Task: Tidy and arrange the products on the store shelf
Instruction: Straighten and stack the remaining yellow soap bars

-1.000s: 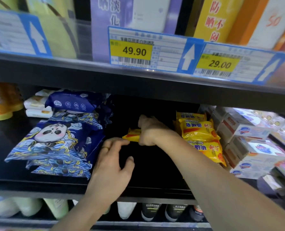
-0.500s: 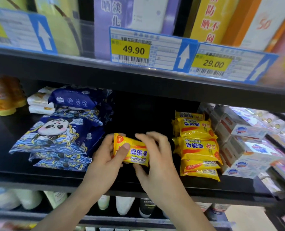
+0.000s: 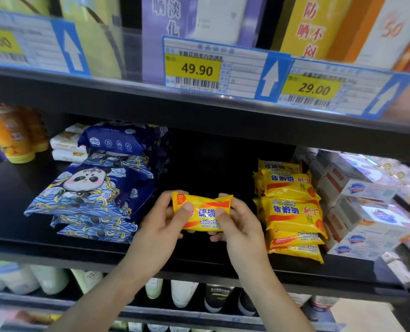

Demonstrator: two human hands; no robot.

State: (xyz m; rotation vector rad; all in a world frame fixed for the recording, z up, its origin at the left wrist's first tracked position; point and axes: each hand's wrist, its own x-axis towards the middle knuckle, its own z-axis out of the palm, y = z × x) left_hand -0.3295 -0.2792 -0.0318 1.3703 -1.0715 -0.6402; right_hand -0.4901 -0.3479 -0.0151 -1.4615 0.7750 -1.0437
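A yellow sulfur soap packet (image 3: 202,207) is held level above the black middle shelf (image 3: 199,259), label facing me. My left hand (image 3: 160,226) grips its left end with the thumb on the front. My right hand (image 3: 240,226) grips its right end the same way. To the right lies a stack of the same yellow soap packets (image 3: 292,212), some turned upside down. To the left lies a pile of blue panda wet-wipe packs (image 3: 91,195).
White boxed soaps (image 3: 364,212) are stacked at the far right. Orange bottles (image 3: 14,135) stand at the far left. The shelf above carries price tags (image 3: 194,68) and tall boxes. Bottles (image 3: 182,291) stand on the shelf below. A dark gap lies behind the held packet.
My right hand pulled the yellow packet out from deep in the shelf toward the front. My left hand joined it, and both now hold the packet turned label-up.
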